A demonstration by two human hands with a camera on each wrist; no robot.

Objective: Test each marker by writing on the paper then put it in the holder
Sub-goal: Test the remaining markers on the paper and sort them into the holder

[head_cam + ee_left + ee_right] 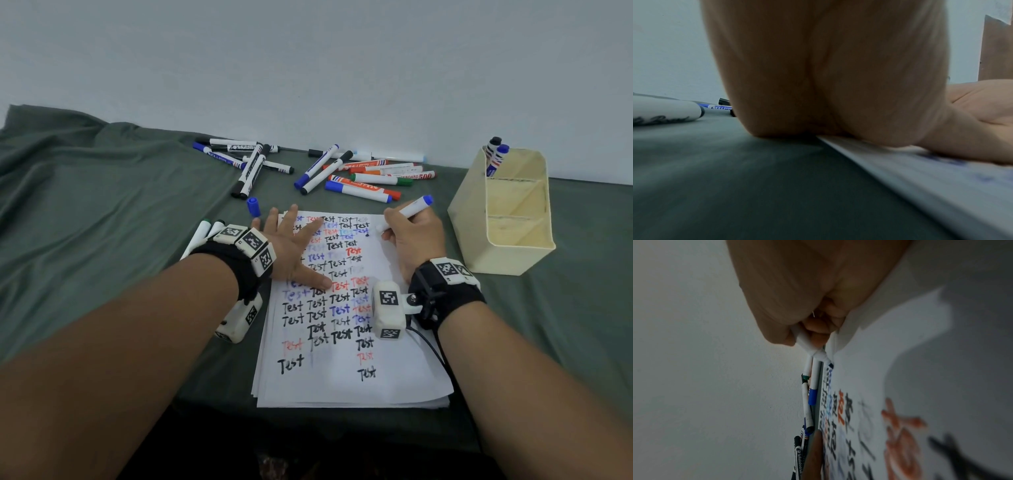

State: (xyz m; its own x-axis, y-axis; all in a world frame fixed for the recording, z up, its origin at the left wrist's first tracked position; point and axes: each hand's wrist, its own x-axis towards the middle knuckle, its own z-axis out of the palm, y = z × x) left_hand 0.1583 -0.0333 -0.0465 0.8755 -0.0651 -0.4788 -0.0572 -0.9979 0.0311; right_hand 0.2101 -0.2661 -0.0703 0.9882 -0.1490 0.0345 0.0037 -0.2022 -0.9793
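Note:
A stack of white paper covered in "Test" words lies in front of me. My left hand lies flat on its upper left part with the fingers spread; in the left wrist view the palm presses the paper's edge. My right hand grips an uncapped blue marker, whose tip touches the paper near the top right. The right wrist view shows the fingers curled round this marker. A cream holder stands to the right with two markers in its back compartment.
A loose blue cap lies on the green cloth above the paper. Behind it lie two heaps of markers, one at the left and one in the middle. Two more markers rest beside my left wrist. A wall closes the back.

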